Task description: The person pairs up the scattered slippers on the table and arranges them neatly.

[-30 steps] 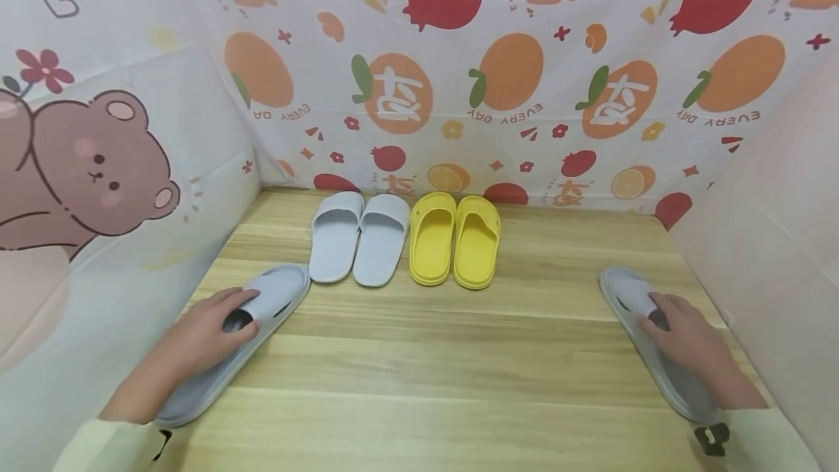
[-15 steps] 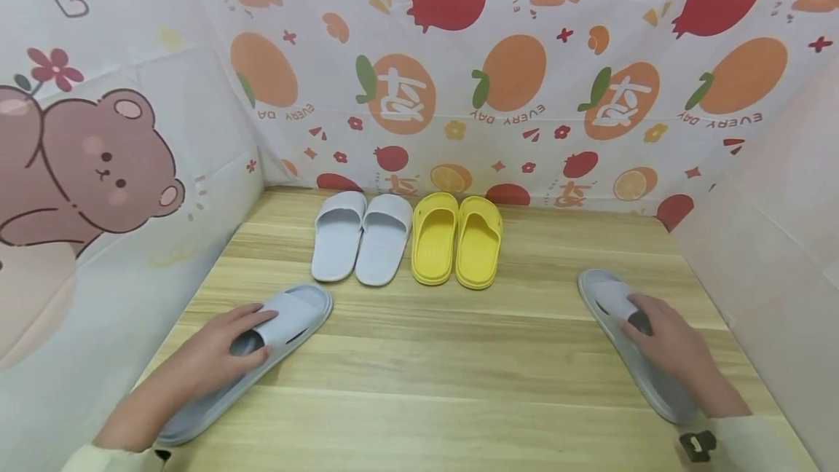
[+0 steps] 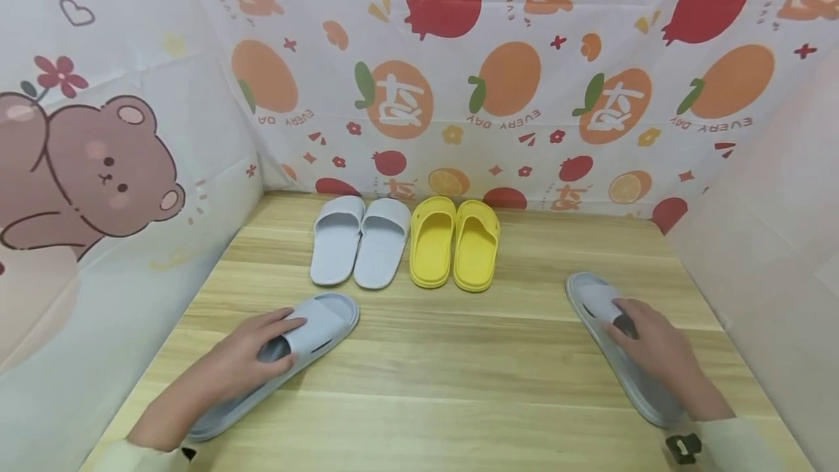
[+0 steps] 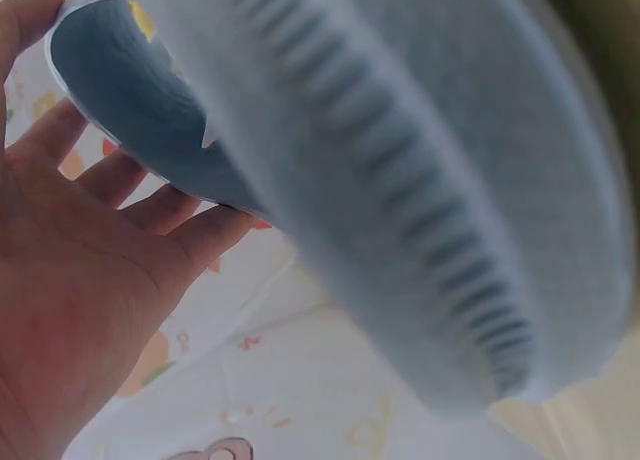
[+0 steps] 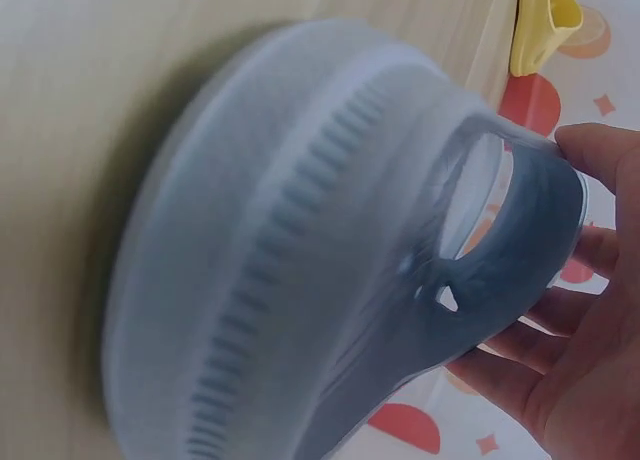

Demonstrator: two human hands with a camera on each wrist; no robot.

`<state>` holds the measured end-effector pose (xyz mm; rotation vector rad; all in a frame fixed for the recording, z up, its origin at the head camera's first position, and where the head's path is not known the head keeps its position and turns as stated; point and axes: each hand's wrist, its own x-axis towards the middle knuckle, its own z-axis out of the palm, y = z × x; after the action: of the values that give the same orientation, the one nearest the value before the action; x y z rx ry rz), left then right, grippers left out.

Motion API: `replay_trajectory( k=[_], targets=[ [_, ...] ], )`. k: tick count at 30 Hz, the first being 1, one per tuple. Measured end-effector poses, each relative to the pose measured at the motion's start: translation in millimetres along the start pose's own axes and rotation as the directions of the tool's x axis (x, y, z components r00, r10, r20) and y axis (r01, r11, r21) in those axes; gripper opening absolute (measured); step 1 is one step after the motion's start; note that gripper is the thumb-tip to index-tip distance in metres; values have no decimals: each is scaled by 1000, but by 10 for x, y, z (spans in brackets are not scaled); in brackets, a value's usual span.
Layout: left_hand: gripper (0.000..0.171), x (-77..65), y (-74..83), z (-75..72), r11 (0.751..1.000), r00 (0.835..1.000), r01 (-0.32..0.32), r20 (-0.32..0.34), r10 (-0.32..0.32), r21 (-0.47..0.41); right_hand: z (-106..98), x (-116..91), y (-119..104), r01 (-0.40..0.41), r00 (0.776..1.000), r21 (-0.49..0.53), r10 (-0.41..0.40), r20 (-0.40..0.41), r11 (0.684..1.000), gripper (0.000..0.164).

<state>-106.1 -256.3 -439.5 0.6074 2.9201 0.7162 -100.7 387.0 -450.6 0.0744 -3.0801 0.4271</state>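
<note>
On the left in the head view, my left hand [image 3: 245, 355] grips a grey-blue slipper [image 3: 321, 326] by the back of its strap, the toe pointing up and right. The left wrist view shows the fingers of that hand [image 4: 90, 270] along the strap edge and the thumb across at the other side, with the ribbed heel of the slipper [image 4: 400, 180] close to the camera. Over on the right, my right hand [image 3: 658, 344] holds a matching slipper [image 3: 593, 301] by its strap, toe pointing up and left. Its heel [image 5: 250, 250] is close over the wood in the right wrist view.
A pair of pale grey slippers [image 3: 336, 257] and a pair of yellow slippers [image 3: 432, 253] stand side by side at the back of the wooden surface [image 3: 446, 370]. Behind rises a fruit-print cloth [image 3: 452, 93]; a bear-print sheet [image 3: 111, 166] borders the left.
My left hand has moved right and slightly toward me with its slipper. My right hand has brought the other slipper left, so the two are closer together. The back pairs stay put.
</note>
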Motion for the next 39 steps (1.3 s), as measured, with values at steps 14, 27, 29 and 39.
replay_trajectory(
  k=[14,27,29,39],
  targets=[
    [52,253,285,164,998,997,-66,34,65,13,92,17,-105,26,999,-9,-27,-25,1000,67],
    [52,606,654,340,989,980,-148,135,145,13,68,-14,-57,42,999,5,-42,-24,999,61],
    [52,652,716,367,986,975,-168,147,164,18,66,-18,-54,44,999,-1,-44,-26,999,60],
    [53,909,1091,542,956,946,-281,193,261,86,105,-10,-83,34,999,-6,-34,-33,999,61]
  ],
)
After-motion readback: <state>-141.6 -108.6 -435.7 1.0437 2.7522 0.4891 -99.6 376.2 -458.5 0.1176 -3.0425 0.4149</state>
